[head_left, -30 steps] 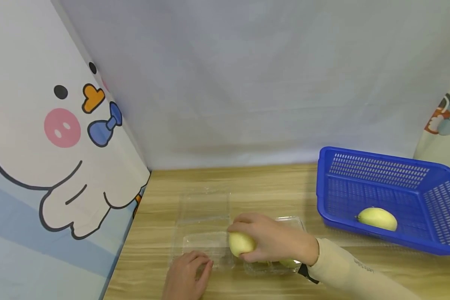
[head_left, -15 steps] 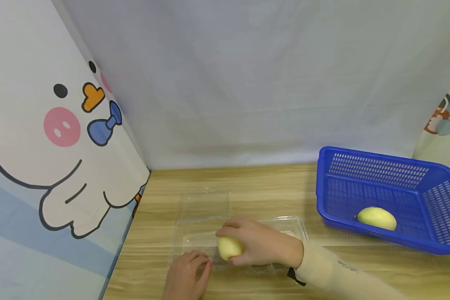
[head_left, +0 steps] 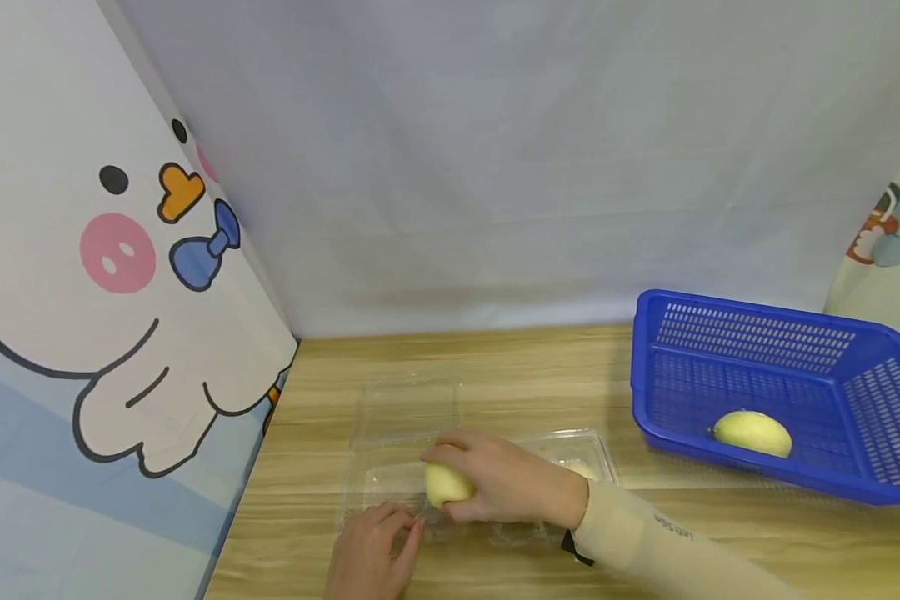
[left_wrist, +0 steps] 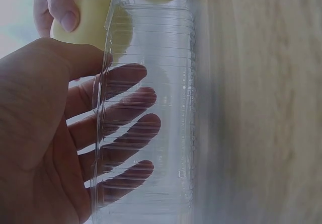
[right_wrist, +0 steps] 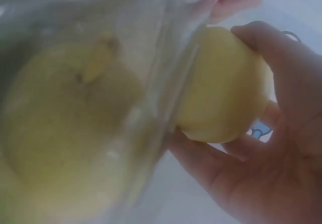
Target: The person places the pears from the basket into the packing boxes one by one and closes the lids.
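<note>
looking down from the head view, we see our right hand (head_left: 506, 492) curled round a pale yellow fruit (head_left: 444, 483), holding it over the left compartment of a clear plastic clamshell box (head_left: 405, 417) that lies open on the wooden bench (head_left: 540, 367). our left hand (head_left: 371, 554) rests on the near left edge of the box, which looks to us like a way of keeping the light plastic from sliding. another fruit (head_left: 581, 471) sits in the right part of the box, partly hidden by the wrist. a blue basket (head_left: 757, 333) stands well apart to the right with one more yellow fruit (head_left: 750, 432) in it. a cartoon curtain (head_left: 112, 275) hangs at the left.

from the left wrist view, our left hand (left_wrist: 45, 148) has its fingers (left_wrist: 126, 126) spread and straight behind the ribbed clear wall of the box (left_wrist: 166, 83), pressing flat against it rather than pinching. the held fruit (left_wrist: 88, 25) shows just above, with the other hand's thumb on it.

from the right wrist view, our right hand (right_wrist: 261, 148) wraps fingers and palm round the fruit (right_wrist: 221, 83), a full grip suited to a smooth round thing. the fruit touches the box's clear wall (right_wrist: 166, 73), and behind that plastic a blurred fruit (right_wrist: 65, 133) lies inside.
</note>
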A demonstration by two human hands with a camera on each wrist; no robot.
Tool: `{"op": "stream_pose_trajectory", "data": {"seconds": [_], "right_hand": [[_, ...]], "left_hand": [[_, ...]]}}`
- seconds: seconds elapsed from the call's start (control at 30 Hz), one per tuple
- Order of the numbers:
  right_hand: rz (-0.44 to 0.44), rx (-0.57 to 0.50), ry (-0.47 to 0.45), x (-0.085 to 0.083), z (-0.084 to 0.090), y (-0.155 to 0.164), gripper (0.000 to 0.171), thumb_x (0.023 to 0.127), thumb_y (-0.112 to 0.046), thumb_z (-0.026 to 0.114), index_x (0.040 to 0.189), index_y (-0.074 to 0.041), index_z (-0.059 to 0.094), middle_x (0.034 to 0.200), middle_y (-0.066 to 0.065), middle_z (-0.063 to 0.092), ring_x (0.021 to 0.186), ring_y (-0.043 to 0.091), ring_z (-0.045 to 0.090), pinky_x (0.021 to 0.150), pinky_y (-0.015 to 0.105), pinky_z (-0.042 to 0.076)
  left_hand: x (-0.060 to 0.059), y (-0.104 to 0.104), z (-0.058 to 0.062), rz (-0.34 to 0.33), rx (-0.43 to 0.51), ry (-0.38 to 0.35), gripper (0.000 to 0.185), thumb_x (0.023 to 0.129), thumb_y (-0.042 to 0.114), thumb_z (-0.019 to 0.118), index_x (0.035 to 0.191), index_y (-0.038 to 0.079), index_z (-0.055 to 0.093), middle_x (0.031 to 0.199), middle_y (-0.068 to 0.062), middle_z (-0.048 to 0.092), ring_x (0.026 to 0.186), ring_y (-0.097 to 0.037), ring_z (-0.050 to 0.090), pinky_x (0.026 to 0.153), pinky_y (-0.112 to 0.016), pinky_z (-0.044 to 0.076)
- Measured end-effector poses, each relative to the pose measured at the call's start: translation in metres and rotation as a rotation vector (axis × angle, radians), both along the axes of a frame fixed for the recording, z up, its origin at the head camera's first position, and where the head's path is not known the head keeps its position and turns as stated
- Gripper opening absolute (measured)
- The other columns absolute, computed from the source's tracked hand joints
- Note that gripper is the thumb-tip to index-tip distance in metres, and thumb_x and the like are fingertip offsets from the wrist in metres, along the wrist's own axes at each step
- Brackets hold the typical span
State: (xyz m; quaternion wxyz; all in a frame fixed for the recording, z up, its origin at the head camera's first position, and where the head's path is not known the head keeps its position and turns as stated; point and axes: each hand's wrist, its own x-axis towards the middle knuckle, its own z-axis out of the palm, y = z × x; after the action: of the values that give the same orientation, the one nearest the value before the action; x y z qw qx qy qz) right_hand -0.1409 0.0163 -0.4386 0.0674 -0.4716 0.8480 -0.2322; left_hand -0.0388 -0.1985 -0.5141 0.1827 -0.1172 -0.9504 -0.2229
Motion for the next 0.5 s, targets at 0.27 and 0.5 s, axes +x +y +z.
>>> {"op": "stream_pose_trajectory", "data": {"seconds": [0.27,0.5], "right_hand": [[0.002,0.038,-0.022,0.000,-0.005,-0.007,0.061,0.094,-0.033,0.080,0.150,-0.015,0.060,0.152,0.016,0.058,0.135,0.033,0.061,0.101,0.038,0.060],[0.024,0.086,0.013,0.002,-0.007,-0.015,0.059,0.094,-0.033,0.082,0.147,-0.016,0.063,0.149,0.014,0.060,0.137,0.030,0.060,0.108,0.042,0.058]], "left_hand": [[0.000,-0.001,0.002,0.004,-0.003,-0.031,0.014,0.088,0.019,0.085,0.076,0.018,0.077,0.087,0.005,0.079,0.078,-0.011,0.073,0.071,-0.030,0.062],[0.001,0.000,0.001,0.001,-0.008,-0.056,0.015,0.091,0.022,0.082,0.077,0.018,0.078,0.088,0.004,0.079,0.079,-0.011,0.074,0.071,-0.030,0.061]]}}
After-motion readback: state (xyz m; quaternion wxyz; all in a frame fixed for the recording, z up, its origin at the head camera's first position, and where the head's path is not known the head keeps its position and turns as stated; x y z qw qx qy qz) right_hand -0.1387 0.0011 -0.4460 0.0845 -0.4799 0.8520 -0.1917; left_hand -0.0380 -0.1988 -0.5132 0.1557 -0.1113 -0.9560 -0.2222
